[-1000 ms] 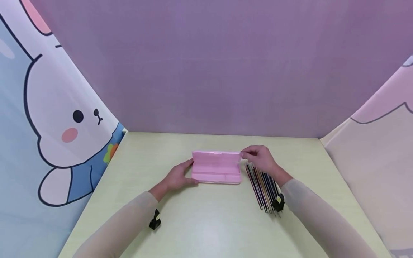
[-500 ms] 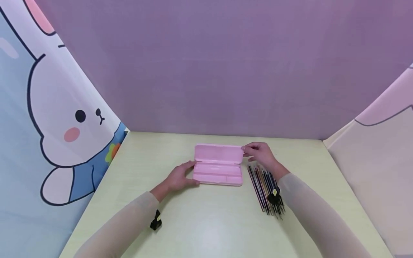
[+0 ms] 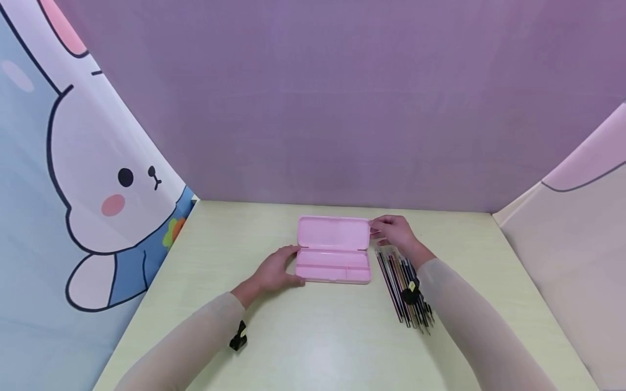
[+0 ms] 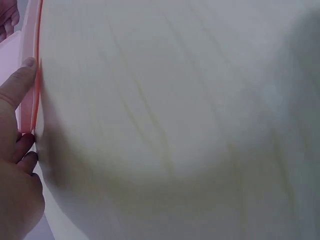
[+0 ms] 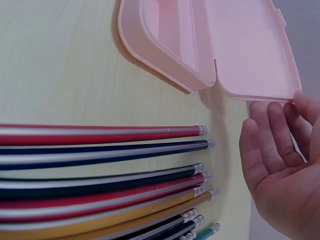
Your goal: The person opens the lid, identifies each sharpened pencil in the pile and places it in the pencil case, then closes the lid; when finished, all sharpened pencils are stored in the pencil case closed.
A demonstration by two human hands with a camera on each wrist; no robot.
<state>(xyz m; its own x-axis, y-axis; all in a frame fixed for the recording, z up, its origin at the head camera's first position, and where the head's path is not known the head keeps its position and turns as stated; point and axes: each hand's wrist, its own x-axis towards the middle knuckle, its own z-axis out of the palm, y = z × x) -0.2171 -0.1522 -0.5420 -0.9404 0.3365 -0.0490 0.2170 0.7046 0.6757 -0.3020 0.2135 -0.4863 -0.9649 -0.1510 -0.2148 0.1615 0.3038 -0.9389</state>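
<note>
A pink pencil case [image 3: 333, 258] lies on the table with its lid [image 3: 333, 232] swung back; its divided compartments hold nothing. My left hand [image 3: 276, 270] grips the case's left end, thumb at the front edge and fingers behind. In the left wrist view that thumb [image 4: 22, 82] presses on the case's edge. At the lid's right corner my right hand [image 3: 397, 234] pinches the edge, thumb on top, as the right wrist view shows; its other fingers [image 5: 277, 135] hang below the lid. Several pencils [image 3: 403, 288] in red, blue, black, yellow and green lie side by side under the right wrist.
The pale wooden table [image 3: 313, 336] ends at a purple back wall [image 3: 342, 108]. A printed rabbit cloth [image 3: 112, 179] hangs at the left, and a pale pink cloth [image 3: 577, 244] at the right. Black wrist cameras sit under both forearms.
The lid has swung from about upright to far back, my right hand moving along with its corner. The left hand has stayed on the case's left end. The pencils lie as before.
</note>
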